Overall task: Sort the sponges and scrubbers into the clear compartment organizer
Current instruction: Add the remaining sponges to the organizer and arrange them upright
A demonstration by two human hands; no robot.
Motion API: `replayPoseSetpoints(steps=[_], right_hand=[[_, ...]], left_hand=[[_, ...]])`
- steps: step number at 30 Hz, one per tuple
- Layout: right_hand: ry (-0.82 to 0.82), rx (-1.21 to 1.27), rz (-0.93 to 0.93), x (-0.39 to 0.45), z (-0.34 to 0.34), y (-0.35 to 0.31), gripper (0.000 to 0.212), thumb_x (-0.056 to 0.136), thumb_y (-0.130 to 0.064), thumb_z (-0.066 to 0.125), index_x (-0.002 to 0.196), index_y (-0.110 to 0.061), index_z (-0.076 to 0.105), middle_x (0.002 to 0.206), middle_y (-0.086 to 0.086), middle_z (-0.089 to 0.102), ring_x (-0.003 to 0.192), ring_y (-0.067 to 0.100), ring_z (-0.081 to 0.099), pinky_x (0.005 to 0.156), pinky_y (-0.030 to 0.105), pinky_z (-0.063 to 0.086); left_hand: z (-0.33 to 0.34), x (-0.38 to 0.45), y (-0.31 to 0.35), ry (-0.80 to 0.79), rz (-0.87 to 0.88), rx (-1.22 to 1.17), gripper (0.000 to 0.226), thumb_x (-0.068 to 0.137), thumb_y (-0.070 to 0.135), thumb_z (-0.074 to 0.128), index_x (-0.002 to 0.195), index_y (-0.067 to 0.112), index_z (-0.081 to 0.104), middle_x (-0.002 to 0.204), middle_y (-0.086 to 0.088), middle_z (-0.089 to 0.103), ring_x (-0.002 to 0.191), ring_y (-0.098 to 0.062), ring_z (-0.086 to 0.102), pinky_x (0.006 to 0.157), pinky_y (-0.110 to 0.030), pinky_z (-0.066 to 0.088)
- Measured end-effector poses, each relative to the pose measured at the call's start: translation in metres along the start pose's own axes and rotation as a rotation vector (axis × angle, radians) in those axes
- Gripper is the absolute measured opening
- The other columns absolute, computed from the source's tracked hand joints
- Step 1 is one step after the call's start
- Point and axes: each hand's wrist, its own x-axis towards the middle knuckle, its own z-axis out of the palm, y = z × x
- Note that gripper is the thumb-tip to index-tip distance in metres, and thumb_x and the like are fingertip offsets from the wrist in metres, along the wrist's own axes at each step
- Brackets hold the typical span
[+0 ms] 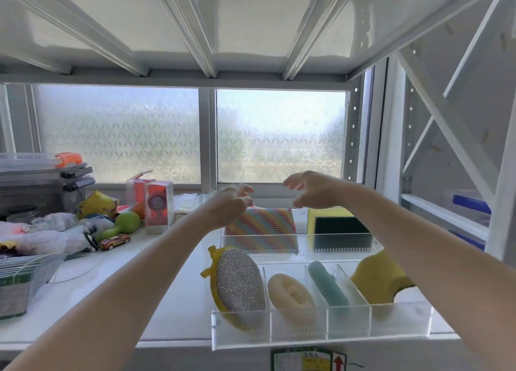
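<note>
A clear compartment organizer (321, 330) stands on the white shelf. Its front row holds a silver-and-yellow oval scrubber (238, 282), a cream ring scrubber (290, 291), a teal knitted scrubber (328, 284) and a yellow sponge (379, 280). In the back row a rainbow-striped sponge (265, 231) leans upright beside a yellow-and-dark-green sponge (339, 225). My left hand (230, 203) hovers just above the striped sponge's top left corner, fingers curled and apart. Above the back row, my right hand (310, 190) is raised with fingers spread. Neither hand holds anything.
Left of the organizer lie a toy car (114, 241), a green dumbbell-shaped toy (122, 225), boxed red items (156, 206), plastic bags and a wire basket (25, 281). Stacked cases (42, 181) sit at the far left. A shelf frame runs overhead, and frosted windows lie behind.
</note>
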Motion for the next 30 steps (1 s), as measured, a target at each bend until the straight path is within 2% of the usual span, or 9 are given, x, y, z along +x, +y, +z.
replayPoseSetpoints(steps=[8, 14, 18, 21, 25, 28, 30], right_hand=[[0.019, -0.038, 0.060, -0.046, -0.036, 0.032, 0.054, 0.086, -0.011, 0.061, 0.137, -0.017, 0.046, 0.135, 0.004, 0.052, 0.124, 0.020, 0.049, 0.103, 0.033, 0.041], [0.015, -0.059, 0.122, -0.092, -0.044, 0.056, 0.051, 0.086, -0.013, 0.063, 0.135, -0.015, 0.048, 0.133, 0.004, 0.054, 0.119, 0.019, 0.051, 0.103, 0.034, 0.043], [-0.046, -0.080, 0.202, -0.123, -0.035, 0.073, 0.053, 0.087, -0.022, 0.063, 0.137, -0.018, 0.047, 0.135, 0.003, 0.054, 0.120, 0.020, 0.052, 0.102, 0.033, 0.043], [-0.077, -0.111, 0.266, -0.139, -0.023, 0.086, 0.055, 0.087, -0.028, 0.062, 0.139, -0.020, 0.045, 0.138, 0.003, 0.052, 0.123, 0.020, 0.051, 0.104, 0.034, 0.042], [-0.093, -0.094, 0.334, -0.150, -0.008, 0.095, 0.059, 0.090, -0.036, 0.057, 0.143, -0.021, 0.038, 0.141, 0.005, 0.049, 0.122, 0.022, 0.050, 0.102, 0.033, 0.042], [-0.074, -0.067, 0.366, -0.153, 0.002, 0.096, 0.063, 0.092, -0.041, 0.052, 0.146, -0.017, 0.032, 0.141, 0.007, 0.047, 0.121, 0.023, 0.051, 0.103, 0.036, 0.043], [-0.061, -0.033, 0.377, -0.153, 0.008, 0.096, 0.061, 0.092, -0.043, 0.050, 0.143, -0.014, 0.035, 0.136, 0.009, 0.050, 0.109, 0.022, 0.060, 0.096, 0.038, 0.051]], left_hand=[[0.018, -0.006, 0.061, -0.072, 0.132, 0.067, 0.040, 0.093, 0.020, 0.045, 0.132, 0.017, 0.050, 0.132, -0.006, 0.054, 0.109, -0.016, 0.050, 0.091, -0.029, 0.040], [0.058, -0.022, 0.096, -0.162, 0.233, 0.179, 0.043, 0.089, 0.019, 0.051, 0.132, 0.017, 0.051, 0.135, -0.005, 0.055, 0.119, -0.019, 0.052, 0.102, -0.032, 0.043], [0.086, -0.032, 0.107, -0.236, 0.230, 0.225, 0.047, 0.087, 0.025, 0.055, 0.134, 0.021, 0.050, 0.136, -0.002, 0.055, 0.120, -0.019, 0.052, 0.102, -0.032, 0.043], [0.094, -0.039, 0.107, -0.192, 0.249, 0.310, 0.047, 0.085, 0.029, 0.056, 0.131, 0.021, 0.053, 0.133, -0.003, 0.054, 0.121, -0.020, 0.049, 0.102, -0.033, 0.041], [0.094, -0.052, 0.106, -0.056, 0.377, 0.342, 0.041, 0.083, 0.032, 0.060, 0.122, 0.022, 0.059, 0.127, -0.001, 0.052, 0.123, -0.017, 0.042, 0.104, -0.033, 0.036], [0.090, -0.062, 0.102, -0.050, 0.363, 0.369, 0.040, 0.082, 0.034, 0.060, 0.120, 0.023, 0.059, 0.119, 0.001, 0.053, 0.110, -0.018, 0.052, 0.096, -0.034, 0.044], [0.088, -0.067, 0.096, -0.055, 0.305, 0.449, 0.043, 0.082, 0.039, 0.057, 0.122, 0.024, 0.056, 0.118, 0.001, 0.054, 0.102, -0.020, 0.057, 0.091, -0.036, 0.048]])
